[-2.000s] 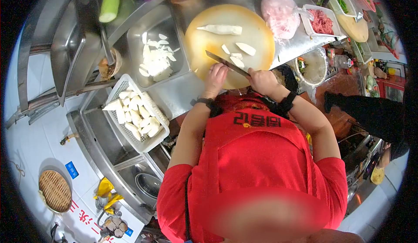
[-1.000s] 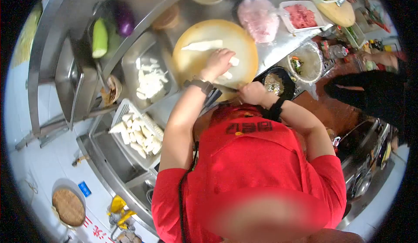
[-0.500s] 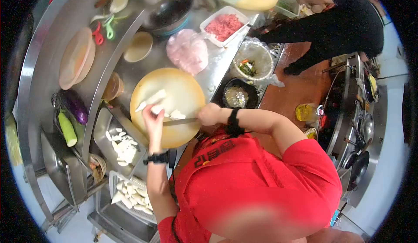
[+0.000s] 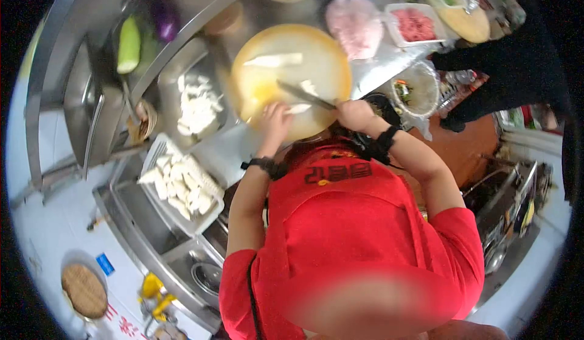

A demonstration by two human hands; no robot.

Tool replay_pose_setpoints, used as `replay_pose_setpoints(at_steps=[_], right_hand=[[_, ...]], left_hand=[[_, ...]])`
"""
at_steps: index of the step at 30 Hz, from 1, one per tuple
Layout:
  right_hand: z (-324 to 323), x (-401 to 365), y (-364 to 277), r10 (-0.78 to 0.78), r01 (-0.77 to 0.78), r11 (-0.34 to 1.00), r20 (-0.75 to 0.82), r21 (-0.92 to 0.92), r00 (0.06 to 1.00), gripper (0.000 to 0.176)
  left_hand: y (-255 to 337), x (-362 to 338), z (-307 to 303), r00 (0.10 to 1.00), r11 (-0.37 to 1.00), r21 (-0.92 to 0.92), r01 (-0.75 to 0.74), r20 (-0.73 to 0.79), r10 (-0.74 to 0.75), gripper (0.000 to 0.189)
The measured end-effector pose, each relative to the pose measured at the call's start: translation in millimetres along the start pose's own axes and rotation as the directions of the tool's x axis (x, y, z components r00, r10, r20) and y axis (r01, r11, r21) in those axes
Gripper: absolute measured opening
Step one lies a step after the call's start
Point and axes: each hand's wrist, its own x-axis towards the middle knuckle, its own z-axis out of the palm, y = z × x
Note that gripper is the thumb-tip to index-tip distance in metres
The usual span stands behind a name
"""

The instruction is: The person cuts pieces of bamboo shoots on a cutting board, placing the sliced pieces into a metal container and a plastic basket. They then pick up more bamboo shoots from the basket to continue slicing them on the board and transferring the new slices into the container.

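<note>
A round cutting board [image 4: 328, 54] lies on the steel counter. My right hand [image 4: 358, 118] grips the handle of a knife [image 4: 307, 95], its blade slanting over the board. At the board's near edge my left hand [image 4: 277, 121] has its fingers closed at the end of a small white vegetable piece [image 4: 298, 108]. A longer white piece [image 4: 274, 60] lies apart, toward the board's far side. Small cut bits [image 4: 309, 87] sit beside the blade.
Left of the board are a steel tray of cut white pieces [image 4: 199, 104] and a basket of larger ones [image 4: 179, 185]. Beyond it are a pink bag [image 4: 354, 26] and minced meat [image 4: 417, 24]. A lined bin [image 4: 420, 90] and another person's dark-clothed legs [image 4: 505, 66] are at right.
The view has turned, shifting the board up and right. My left hand is now at the board's near edge, away from the long piece. The knife has changed angle and lies farther over the board.
</note>
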Motion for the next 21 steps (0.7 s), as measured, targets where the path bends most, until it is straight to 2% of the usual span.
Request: replay_pose_setpoints(at_steps=[3, 5, 8, 11, 17, 21], right_hand=[[-8, -3, -4, -0.049, 0.050, 0.998, -0.028, 0.026, 0.998, 0.028], [-13, -8, -9, -0.077, 0.078, 0.997, -0.077, 0.019, 0.994, 0.029], [4, -4, -10, -0.059, 0.059, 0.998, -0.014, -0.030, 0.998, 0.029], [15, 3, -5, -0.088, 0.084, 0.994, -0.066, -0.064, 0.994, 0.028], [1, -3, -14, -0.138, 0.135, 0.990, -0.079, -0.040, 0.987, 0.028], [11, 6, -16, -0.092, 0.089, 0.995, -0.067, -0.049, 0.993, 0.029]], left_hand=[[21, 4, -14, 0.997, 1.000, -0.013, -0.003, -0.074, 0.002, 0.020], [15, -3, -2, 0.996, 1.000, -0.015, 0.013, -0.092, -0.014, 0.017], [14, -8, 5, 0.990, 1.000, -0.026, -0.005, -0.138, 0.001, 0.011], [13, -6, 7, 0.986, 0.997, -0.078, -0.026, -0.167, 0.012, 0.011], [16, -7, 6, 0.972, 0.995, 0.023, -0.100, -0.211, 0.103, 0.011], [15, -4, 4, 0.969, 0.992, 0.057, -0.113, -0.217, 0.123, 0.012]])
